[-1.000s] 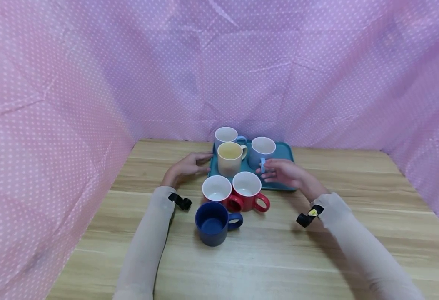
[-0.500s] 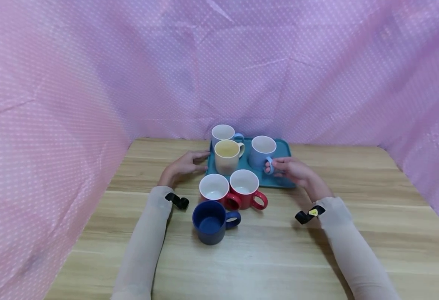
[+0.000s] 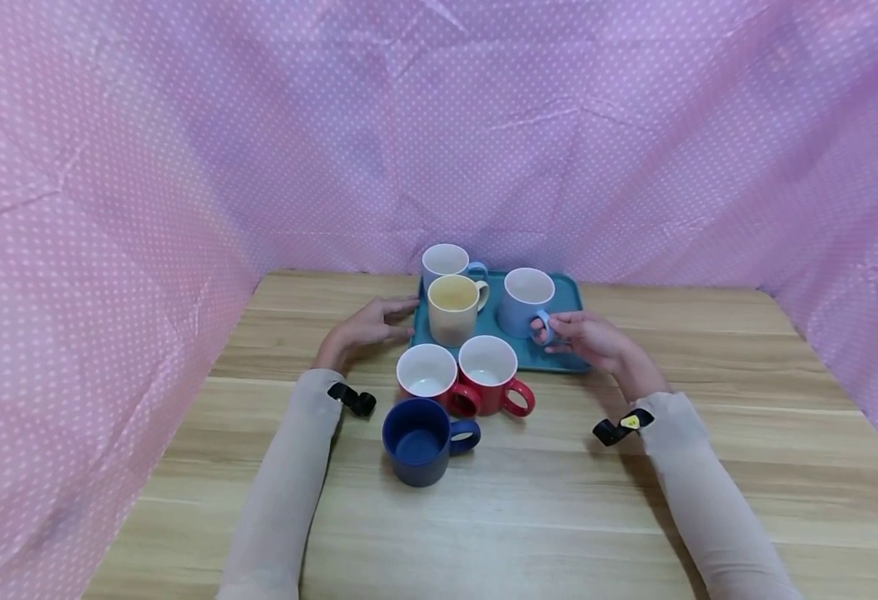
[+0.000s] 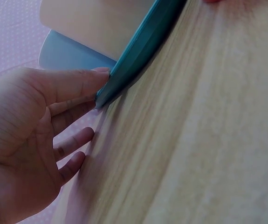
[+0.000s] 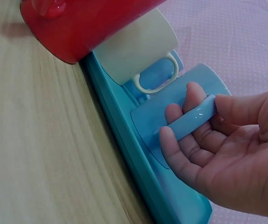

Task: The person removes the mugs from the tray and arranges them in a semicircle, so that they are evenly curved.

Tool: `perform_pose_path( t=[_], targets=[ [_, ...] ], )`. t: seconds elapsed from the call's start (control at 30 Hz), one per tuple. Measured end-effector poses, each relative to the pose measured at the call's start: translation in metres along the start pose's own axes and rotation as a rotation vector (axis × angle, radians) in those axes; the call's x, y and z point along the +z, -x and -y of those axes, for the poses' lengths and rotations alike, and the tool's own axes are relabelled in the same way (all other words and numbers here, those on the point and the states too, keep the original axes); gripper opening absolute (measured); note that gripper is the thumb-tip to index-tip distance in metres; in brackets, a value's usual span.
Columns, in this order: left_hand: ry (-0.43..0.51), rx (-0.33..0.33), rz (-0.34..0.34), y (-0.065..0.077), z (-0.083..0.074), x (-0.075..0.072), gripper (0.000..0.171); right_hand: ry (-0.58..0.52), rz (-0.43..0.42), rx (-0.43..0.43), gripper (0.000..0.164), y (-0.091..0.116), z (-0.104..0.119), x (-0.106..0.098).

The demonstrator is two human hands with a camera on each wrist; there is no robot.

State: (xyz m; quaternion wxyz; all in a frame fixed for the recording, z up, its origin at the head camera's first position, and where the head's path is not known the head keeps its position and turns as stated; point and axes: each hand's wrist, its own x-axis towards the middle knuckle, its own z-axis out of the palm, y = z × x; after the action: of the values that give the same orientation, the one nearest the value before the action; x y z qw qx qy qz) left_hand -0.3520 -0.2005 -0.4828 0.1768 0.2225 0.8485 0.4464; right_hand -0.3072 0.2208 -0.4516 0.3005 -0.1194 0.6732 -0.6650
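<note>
My right hand (image 3: 592, 340) holds a light blue mug (image 3: 520, 312) by its handle. In the right wrist view, the fingers (image 5: 201, 140) curl through the handle (image 5: 194, 119) and the thumb presses on its top. The mug stands upright on the right part of a teal tray (image 3: 551, 360). My left hand (image 3: 367, 325) is at the tray's left edge. In the left wrist view, its thumb and forefinger touch the tray's rim (image 4: 134, 58), and the other fingers reach toward the table. A cream mug (image 3: 451, 323) and a second light blue mug (image 3: 433, 265) stand on the tray's left side.
Two red mugs with white insides, the left one (image 3: 427, 372) and the right one (image 3: 490, 367), stand before the tray. A dark blue mug (image 3: 418, 454) is nearest on the wooden table (image 3: 544, 517). A pink dotted cloth (image 3: 499, 133) hangs behind.
My right hand has taken hold of the light blue mug's handle, which has swung to the right. My left hand has stayed at the tray's edge.
</note>
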Motion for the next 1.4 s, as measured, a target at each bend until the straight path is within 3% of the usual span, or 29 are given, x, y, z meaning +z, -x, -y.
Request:
perform_pose_path(
  t=[0.43,0.87,1.4],
  targets=[
    [0.013,-0.009,-0.001,-0.001,0.0,0.001,0.063,-0.043,-0.014,0.007,0.031,-0.001,0.0,0.003],
    [-0.007,0.007,-0.004,-0.001,0.001,0.001,0.063,0.047,-0.139,-0.031,0.03,-0.003,0.0,0.01],
    [0.008,0.01,-0.007,-0.001,0.003,0.001,0.063,0.043,-0.138,-0.017,0.03,0.008,0.013,0.001]
  ],
)
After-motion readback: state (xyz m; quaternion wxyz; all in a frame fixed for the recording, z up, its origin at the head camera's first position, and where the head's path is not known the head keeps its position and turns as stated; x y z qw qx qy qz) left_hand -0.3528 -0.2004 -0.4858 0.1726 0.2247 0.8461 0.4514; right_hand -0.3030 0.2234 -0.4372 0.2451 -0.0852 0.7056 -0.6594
